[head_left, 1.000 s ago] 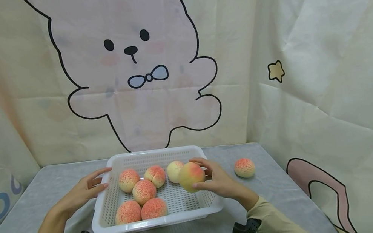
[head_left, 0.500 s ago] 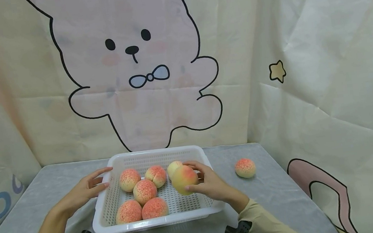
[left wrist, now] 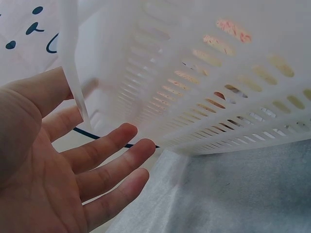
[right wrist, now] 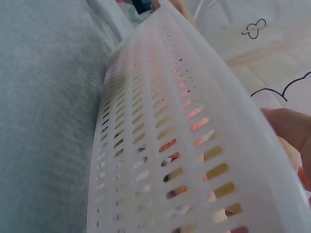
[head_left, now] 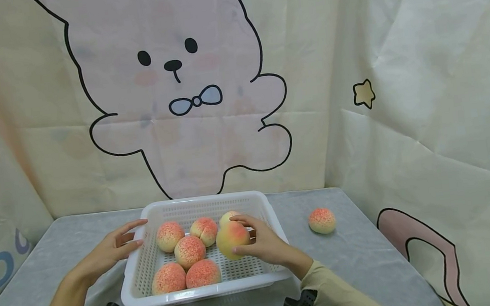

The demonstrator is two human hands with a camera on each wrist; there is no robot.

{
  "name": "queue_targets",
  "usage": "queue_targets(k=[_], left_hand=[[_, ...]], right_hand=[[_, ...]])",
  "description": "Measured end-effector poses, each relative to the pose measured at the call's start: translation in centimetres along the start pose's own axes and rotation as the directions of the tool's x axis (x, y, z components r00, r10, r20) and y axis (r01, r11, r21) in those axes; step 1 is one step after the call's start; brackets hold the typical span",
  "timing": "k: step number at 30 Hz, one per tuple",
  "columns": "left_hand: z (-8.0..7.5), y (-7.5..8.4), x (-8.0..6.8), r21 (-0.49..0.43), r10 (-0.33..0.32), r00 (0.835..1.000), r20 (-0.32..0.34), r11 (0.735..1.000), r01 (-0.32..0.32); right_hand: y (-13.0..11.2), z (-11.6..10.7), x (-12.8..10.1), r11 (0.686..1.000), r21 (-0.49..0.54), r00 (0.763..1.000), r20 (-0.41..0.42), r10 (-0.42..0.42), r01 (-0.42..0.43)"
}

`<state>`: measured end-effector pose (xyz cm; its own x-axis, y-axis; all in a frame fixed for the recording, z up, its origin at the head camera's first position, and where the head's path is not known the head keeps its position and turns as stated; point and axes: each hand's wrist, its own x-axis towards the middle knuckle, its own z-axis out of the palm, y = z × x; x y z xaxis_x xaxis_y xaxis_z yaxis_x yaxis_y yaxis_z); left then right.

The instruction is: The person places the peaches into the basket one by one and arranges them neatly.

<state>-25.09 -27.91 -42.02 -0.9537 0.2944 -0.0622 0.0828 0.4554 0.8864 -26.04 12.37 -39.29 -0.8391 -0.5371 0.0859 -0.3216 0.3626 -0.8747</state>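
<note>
White plastic basket (head_left: 150,275) on grey bench (head_left: 363,255), right hand (head_left: 265,244) grip curled round peach (head_left: 232,239) over basket, left hand (head_left: 109,249) fingers straight against basket's left wall, six peaches inside.

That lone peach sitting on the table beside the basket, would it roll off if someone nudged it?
Probably it would roll: the peach on the table looks round, with nothing beside it to stop it. It seems light, since the right hand holds a similar one with just its fingers. Its matte skin likely grips well.
</note>
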Motion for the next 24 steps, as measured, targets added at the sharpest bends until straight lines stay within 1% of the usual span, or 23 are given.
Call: queue_targets(k=[7, 13, 19, 24], left_hand=[[0.0, 0.0, 0.0, -0.001, -0.006, 1.000, 0.001, 1.000, 0.006], [0.0, 0.1, -0.1, -0.002, -0.014, 1.000, -0.002, 1.000, 0.014], [0.0, 0.2, -0.1, 0.004, -0.009, 1.000, 0.001, 1.000, 0.009], [-0.1, 0.2, -0.1, 0.003, -0.003, 1.000, 0.001, 1.000, 0.003]], right_hand=[[-0.1, 0.8, 0.8, 1.000, -0.024, 1.000, -0.003, 0.011, -0.011], [-0.2, 1.3, 1.6, 0.997, -0.068, 0.999, -0.020, 0.025, -0.027], [-0.2, 1.7, 2.3, 0.993, -0.103, 0.998, -0.032, 0.054, -0.057], [0.3, 2.3, 2.4, 0.982, -0.156, 0.994, -0.022, 0.108, -0.110]])
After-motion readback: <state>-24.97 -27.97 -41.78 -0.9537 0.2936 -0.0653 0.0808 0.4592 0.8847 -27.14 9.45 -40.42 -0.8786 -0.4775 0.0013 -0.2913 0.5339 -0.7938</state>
